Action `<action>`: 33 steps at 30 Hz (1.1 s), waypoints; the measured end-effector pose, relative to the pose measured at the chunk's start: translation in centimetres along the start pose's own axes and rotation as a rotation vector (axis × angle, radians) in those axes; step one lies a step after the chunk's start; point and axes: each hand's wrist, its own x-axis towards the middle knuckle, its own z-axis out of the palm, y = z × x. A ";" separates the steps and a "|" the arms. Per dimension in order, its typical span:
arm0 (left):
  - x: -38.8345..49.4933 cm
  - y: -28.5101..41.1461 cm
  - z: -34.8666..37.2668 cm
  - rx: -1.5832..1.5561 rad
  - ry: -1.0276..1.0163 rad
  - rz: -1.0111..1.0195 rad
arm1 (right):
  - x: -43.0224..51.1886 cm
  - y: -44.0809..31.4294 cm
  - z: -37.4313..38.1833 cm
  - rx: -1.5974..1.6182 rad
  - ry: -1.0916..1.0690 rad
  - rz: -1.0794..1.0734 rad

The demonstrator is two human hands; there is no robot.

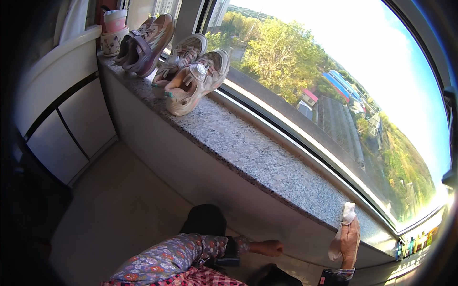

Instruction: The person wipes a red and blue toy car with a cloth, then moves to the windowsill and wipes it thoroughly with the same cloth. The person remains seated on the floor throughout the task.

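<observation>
My right hand (350,236) presses a crumpled white cloth (348,213) onto the speckled granite windowsill (247,153), close to its right end. Part of the cloth hangs below the palm over the sill's front edge. My left hand (269,248) is curled into a loose fist in front of the wall under the sill, apart from the stone; nothing shows in it. On the sill's left half stands a pair of pale sneakers (191,94), toes propped up against the window frame. Beyond them another pair of pinkish-brown sneakers (145,50) leans the same way.
Two stacked flowerpots (113,39) occupy the far left corner of the sill. The large window (286,118) runs along its back. A white cabinet (84,118) stands at the left, and several colourful items (417,245) are at the far right. Tiled floor (136,200) lies below.
</observation>
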 end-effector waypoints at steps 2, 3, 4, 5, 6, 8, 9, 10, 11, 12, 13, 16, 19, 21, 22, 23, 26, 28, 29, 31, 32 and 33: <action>0.3 -0.2 0.6 0.020 -0.019 -0.020 | -0.5 2.3 -0.9 -0.002 0.000 0.013; 0.4 -0.2 0.8 0.019 -0.020 0.009 | -0.6 2.5 -1.0 -0.011 0.012 0.090; 0.6 -0.1 1.1 0.021 -0.026 0.011 | -0.7 2.2 -0.8 -0.073 0.008 0.098; 0.6 0.0 1.2 0.024 -0.032 0.012 | -0.6 1.2 -0.5 -0.072 0.007 -0.020; 0.7 0.1 1.3 0.029 -0.036 0.007 | -0.5 -0.2 0.1 -0.071 -0.001 -0.079; 0.6 0.4 1.4 0.030 -0.055 -0.015 | 0.1 -4.2 1.7 -0.086 -0.030 -0.206; 0.5 0.5 1.5 0.064 -0.047 -0.008 | 0.5 -6.6 2.7 -0.096 -0.031 -0.304; 0.5 0.5 1.4 0.086 -0.050 -0.003 | 1.1 -9.1 3.7 -0.079 -0.070 -0.341; 0.4 0.4 1.4 0.105 -0.058 0.004 | 1.6 -11.5 4.7 -0.058 -0.091 -0.408; 0.4 0.3 1.4 0.113 -0.067 0.010 | 2.1 -13.9 5.7 -0.045 -0.091 -0.462; 0.4 0.1 1.2 0.123 -0.069 0.011 | 2.5 -16.2 6.7 -0.030 -0.093 -0.521; 0.2 -0.4 1.0 0.150 -0.069 0.006 | 4.0 -22.3 9.5 0.018 -0.080 -0.685; -0.3 -0.8 1.0 0.163 -0.069 -0.009 | 4.8 -25.2 10.6 0.107 -0.075 -0.748; -0.6 -0.9 0.9 0.168 -0.071 -0.017 | 4.8 -25.0 10.5 0.130 -0.059 -0.718; -0.6 -0.9 0.9 0.173 -0.071 -0.022 | 4.6 -24.2 10.2 0.138 -0.026 -0.705; -0.7 -0.9 0.8 0.177 -0.072 -0.021 | 4.3 -22.9 9.7 0.126 -0.008 -0.661; -0.6 -0.5 0.5 0.200 -0.070 -0.038 | 3.5 -17.0 7.7 0.056 0.025 -0.497; -0.7 -0.1 0.5 0.211 -0.096 -0.075 | 2.9 -11.8 5.7 -0.004 0.045 -0.379; -0.8 0.1 0.5 0.219 -0.116 -0.100 | 2.5 -9.0 4.6 -0.040 0.086 -0.366; -1.1 0.6 0.5 0.240 -0.149 -0.126 | 1.8 -3.3 2.6 -0.119 0.090 -0.178; -1.1 0.8 0.6 0.252 -0.160 -0.128 | 1.4 -0.4 1.3 -0.136 0.098 -0.154; -1.1 1.0 0.7 0.268 -0.172 -0.137 | 1.1 2.4 0.2 -0.103 0.100 -0.096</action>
